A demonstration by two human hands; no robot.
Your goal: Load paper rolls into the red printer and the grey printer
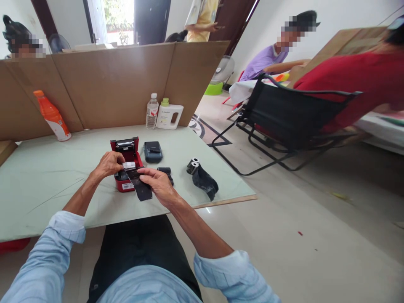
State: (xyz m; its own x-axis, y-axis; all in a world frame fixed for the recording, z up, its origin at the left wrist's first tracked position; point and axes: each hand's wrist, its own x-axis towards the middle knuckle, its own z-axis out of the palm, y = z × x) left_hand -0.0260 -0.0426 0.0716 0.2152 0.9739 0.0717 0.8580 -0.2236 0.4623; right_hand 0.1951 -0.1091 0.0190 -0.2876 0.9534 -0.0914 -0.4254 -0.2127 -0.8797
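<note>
A small red printer (126, 162) with its lid open stands on the pale green table (47, 176). My left hand (109, 165) rests curled on the printer's open bay, fingers closed on the roll inside. My right hand (158, 183) pinches a black strip (140, 187) that runs out of the printer toward me. A dark blue device (153, 151) lies just right of the printer. A small black roll (166, 171) sits beside my right hand. Farther right lies a part-unwound black roll (202, 176) with two cores.
An orange bottle (52, 115) leans against the cardboard screen (110, 84) at back left. A water bottle (152, 111) and a white jug (169, 115) stand at the back. To the right sit a black folding chair (284, 118) and other people.
</note>
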